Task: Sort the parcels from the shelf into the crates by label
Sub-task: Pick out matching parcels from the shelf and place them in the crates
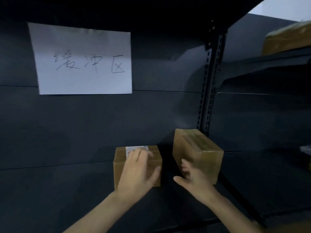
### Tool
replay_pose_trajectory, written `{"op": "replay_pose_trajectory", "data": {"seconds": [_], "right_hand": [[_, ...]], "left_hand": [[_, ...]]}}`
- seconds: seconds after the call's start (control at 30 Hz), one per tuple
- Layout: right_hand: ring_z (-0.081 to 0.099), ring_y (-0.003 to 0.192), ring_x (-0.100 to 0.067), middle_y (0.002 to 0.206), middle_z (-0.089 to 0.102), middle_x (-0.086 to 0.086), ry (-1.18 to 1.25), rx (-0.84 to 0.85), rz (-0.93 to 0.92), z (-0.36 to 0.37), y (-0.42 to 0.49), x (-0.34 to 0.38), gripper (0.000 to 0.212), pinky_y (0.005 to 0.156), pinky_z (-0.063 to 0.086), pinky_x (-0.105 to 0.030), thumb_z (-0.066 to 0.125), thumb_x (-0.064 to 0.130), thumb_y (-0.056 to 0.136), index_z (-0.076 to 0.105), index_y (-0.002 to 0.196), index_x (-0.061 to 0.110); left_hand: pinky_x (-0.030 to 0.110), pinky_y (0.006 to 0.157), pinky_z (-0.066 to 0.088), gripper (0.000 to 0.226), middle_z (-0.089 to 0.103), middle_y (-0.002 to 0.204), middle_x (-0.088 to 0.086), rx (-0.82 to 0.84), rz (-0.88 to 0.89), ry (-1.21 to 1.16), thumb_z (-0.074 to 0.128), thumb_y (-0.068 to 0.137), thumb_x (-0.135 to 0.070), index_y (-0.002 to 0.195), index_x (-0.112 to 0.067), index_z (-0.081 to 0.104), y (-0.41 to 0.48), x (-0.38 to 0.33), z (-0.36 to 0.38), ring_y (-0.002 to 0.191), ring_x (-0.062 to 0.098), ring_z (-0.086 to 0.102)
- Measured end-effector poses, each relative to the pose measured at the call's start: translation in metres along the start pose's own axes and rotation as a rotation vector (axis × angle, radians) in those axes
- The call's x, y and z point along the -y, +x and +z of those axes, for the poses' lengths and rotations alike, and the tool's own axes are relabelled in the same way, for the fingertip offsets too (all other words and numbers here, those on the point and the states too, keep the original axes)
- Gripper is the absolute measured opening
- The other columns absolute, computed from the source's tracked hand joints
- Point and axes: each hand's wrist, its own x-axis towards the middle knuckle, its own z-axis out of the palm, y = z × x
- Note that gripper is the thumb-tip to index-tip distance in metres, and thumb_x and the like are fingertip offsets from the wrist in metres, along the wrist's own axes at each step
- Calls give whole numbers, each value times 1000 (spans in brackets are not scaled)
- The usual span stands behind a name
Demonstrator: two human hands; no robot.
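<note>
Two small cardboard parcels stand side by side on a dark shelf (67,190). The left parcel (120,167) carries a white label on its top. My left hand (138,172) lies over its top and front, fingers across the label and thumb at its right edge, gripping it. The right parcel (202,152) is turned at an angle, tape along its top, no label visible. My right hand (193,179) reaches to its front left corner with spread fingers; blur hides whether they touch it.
A white paper sign (84,61) with handwritten characters hangs on the shelf's dark back panel. A perforated metal upright (208,84) divides this bay from the right one, where another brown parcel (289,39) sits on a higher shelf. No crates are in view.
</note>
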Motion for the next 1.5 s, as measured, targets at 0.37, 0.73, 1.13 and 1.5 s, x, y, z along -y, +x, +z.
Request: {"op": "replay_pose_trajectory", "data": {"seconds": [0.37, 0.73, 1.13, 1.5], "right_hand": [[46, 107, -2, 121, 50, 7, -98, -145, 25, -72, -44, -46, 53, 78, 36, -3, 62, 28, 88, 41, 136, 20], [41, 129, -14, 142, 41, -6, -211, -119, 96, -83, -25, -84, 65, 106, 34, -22, 60, 30, 89, 30, 143, 10], [43, 124, -15, 139, 42, -3, -368, -86, 47, -83, -12, -92, 64, 102, 38, -24, 58, 33, 89, 26, 143, 20], [43, 126, -15, 139, 44, -3, -263, -41, 84, -74, -1, -94, 65, 102, 37, -24, 61, 33, 87, 32, 142, 15]], "left_hand": [[17, 109, 24, 69, 28, 146, -3, 408, -87, -168, 56, 88, -38, 145, -18, 21, 8, -66, 77, 135, 10, 25], [22, 116, 9, 66, 18, 153, 0, 331, 140, 182, 46, 94, -28, 148, -14, 12, 46, -69, 102, 143, 14, 11], [13, 102, 31, 67, 27, 146, 0, 394, -153, -51, 57, 90, -25, 143, -14, 17, 11, -37, 92, 132, 10, 35], [17, 101, 31, 79, 42, 136, -6, 456, -404, -453, 67, 82, -21, 143, -22, 18, 12, -34, 100, 127, 10, 40]]}}
